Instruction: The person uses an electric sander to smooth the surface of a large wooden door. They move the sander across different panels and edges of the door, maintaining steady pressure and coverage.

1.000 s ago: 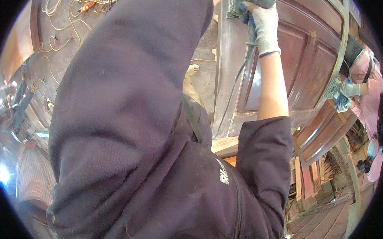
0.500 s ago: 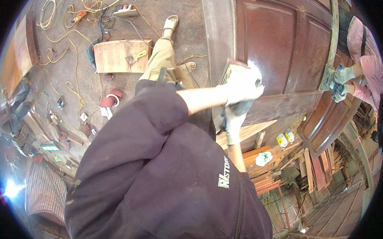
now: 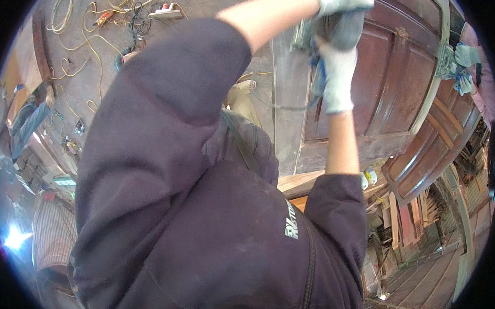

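Both my hands wear pale grey work gloves and grip a grey hand-held power tool (image 3: 339, 28) pressed against a dark brown panelled wooden door (image 3: 389, 88). At the very top of the view, my left hand (image 3: 346, 2) sits on top of the tool, its bare forearm reaching out of a dark sleeve. Just below, my right hand (image 3: 335, 76) holds the tool's lower part, with a blue bit showing beside the glove. My dark sweatshirt hides much of the floor and the door's left side.
Another person's gloved hands (image 3: 462, 56) hold a tool at the door's far right edge. A second brown door (image 3: 438, 150) leans lower right. Yellow and white cables (image 3: 79, 50) and a power strip (image 3: 165, 11) lie on the floor. Small bottles (image 3: 367, 178) stand by a plank.
My two hands and the tool have moved from the door's lower edge up onto the panelled face, arms now stretched out. The view has swung with them.
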Demonstrator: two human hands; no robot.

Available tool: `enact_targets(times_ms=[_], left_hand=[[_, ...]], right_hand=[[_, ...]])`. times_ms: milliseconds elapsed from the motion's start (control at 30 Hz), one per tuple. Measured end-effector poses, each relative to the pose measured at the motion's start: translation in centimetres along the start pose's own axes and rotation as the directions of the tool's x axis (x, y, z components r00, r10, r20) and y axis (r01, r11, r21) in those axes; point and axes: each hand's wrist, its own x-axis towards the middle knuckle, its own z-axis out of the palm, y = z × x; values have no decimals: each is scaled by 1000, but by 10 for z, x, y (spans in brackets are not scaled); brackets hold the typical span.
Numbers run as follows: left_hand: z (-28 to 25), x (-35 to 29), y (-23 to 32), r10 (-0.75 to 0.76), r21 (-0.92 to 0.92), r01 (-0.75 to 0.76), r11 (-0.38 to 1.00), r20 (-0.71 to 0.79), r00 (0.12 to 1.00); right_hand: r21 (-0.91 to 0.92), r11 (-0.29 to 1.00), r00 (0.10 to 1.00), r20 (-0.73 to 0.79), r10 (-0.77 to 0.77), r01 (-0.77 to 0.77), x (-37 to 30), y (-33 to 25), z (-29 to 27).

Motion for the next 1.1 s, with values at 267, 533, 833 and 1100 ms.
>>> enact_targets(times_ms=[267, 533, 833, 1100], left_hand=[[-28, 50, 13, 160, 0, -161, 987, -126, 979], [30, -78, 10, -172, 47, 168, 985, 102, 980], [-55, 33, 15, -50, -186, 10, 982, -210, 976], [29, -84, 10, -189, -156, 181, 971, -42, 981]], right_hand=[[35, 996, 996, -37, -79, 80, 54, -18, 8], [-8, 953, 954, -6, 301, -301, -83, 39, -21], [-165, 985, 997, 71, -40, 52, 64, -59, 4], [-106, 992, 998, 19, 67, -64, -62, 26, -33]])
